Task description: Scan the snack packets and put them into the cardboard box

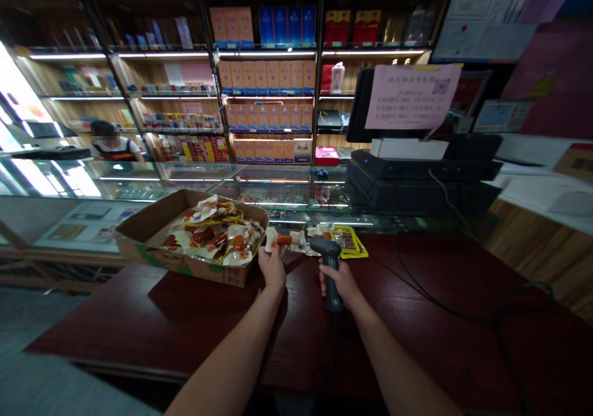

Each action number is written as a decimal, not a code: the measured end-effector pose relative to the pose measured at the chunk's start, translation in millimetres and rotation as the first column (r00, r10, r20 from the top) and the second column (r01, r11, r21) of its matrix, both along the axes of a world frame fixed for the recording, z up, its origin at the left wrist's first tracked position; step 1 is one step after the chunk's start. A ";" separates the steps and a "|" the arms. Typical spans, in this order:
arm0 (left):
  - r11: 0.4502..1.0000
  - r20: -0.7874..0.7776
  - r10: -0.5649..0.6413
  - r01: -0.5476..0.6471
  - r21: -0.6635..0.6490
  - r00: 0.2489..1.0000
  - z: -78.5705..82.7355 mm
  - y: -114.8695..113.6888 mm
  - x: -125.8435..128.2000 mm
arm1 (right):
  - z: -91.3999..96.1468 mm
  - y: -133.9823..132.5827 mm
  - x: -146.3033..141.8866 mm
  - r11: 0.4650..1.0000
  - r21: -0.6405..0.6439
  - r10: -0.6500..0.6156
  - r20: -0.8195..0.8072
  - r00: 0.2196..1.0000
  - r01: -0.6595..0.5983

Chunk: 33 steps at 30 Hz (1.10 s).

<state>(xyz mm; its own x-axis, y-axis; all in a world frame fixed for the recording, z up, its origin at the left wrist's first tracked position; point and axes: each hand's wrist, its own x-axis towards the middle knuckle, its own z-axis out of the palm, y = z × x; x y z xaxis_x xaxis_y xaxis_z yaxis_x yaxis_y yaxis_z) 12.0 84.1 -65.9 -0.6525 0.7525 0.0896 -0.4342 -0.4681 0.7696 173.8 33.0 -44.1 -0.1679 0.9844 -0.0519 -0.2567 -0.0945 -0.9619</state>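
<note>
Right here, the right hand (337,283) has its fingers wrapped round the grip of a barcode scanner (330,256), nose angled at the packet, while the left hand (272,269) pinches a vacuum-packed sausage (283,240) between thumb and fingers, lifting it close to that nose; just beyond, a cardboard box (185,269) of sausage packets sits within easy reach on the dark wooden counter (115,317), glass display case (199,178) behind
</note>
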 end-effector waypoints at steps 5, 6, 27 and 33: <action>0.999 0.008 0.052 -0.052 -0.007 0.999 -4.8 5.8 -2.2 | 1.8 -0.3 2.1 0.999 -0.022 0.032 0.057 0.998 -0.031; 0.999 0.010 0.052 -0.052 -0.003 0.999 -4.9 6.1 -2.1 | 2.8 -1.2 2.1 0.999 -0.022 0.043 0.065 0.997 -0.042; 0.998 0.044 0.014 -0.011 -0.068 0.999 2.1 1.8 0.0 | -0.4 3.0 5.1 0.999 -0.033 0.028 -0.009 1.000 -0.028; 0.985 0.092 -0.108 0.119 -0.124 0.990 14.4 11.0 19.0 | 26.4 1.9 32.3 0.996 -0.042 -0.086 -0.070 0.994 0.083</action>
